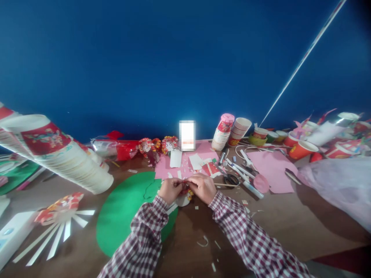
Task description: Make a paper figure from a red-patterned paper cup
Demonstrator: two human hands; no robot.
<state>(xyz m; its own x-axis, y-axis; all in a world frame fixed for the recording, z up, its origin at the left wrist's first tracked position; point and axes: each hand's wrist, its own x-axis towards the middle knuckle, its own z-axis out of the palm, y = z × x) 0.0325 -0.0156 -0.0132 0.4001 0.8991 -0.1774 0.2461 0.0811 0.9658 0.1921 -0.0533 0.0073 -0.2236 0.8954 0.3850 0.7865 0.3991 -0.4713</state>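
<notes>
My left hand (171, 190) and my right hand (202, 188) meet at the middle of the table, fingers pinched together. Between them is a small paper craft piece (183, 200) with a white lower part and red and yellow curled bits. The fingertips hide much of it, including its top. Under my left forearm lies a green round sheet (124, 216), partly covered by the sleeve. Just beyond the hands, a pink sheet (165, 166) carries white paper pieces (176, 158) and cut scraps. Black-handled scissors (231, 180) rest to the right of my right hand.
A tall stack of paper cups (75, 158) leans at left, near a cup cut into strips (63, 220). Upright cup stacks (223, 131), pens (240, 172) and a second pink sheet (272, 170) are at right. A translucent plastic bag (342, 185) covers the right edge. A blue wall stands behind.
</notes>
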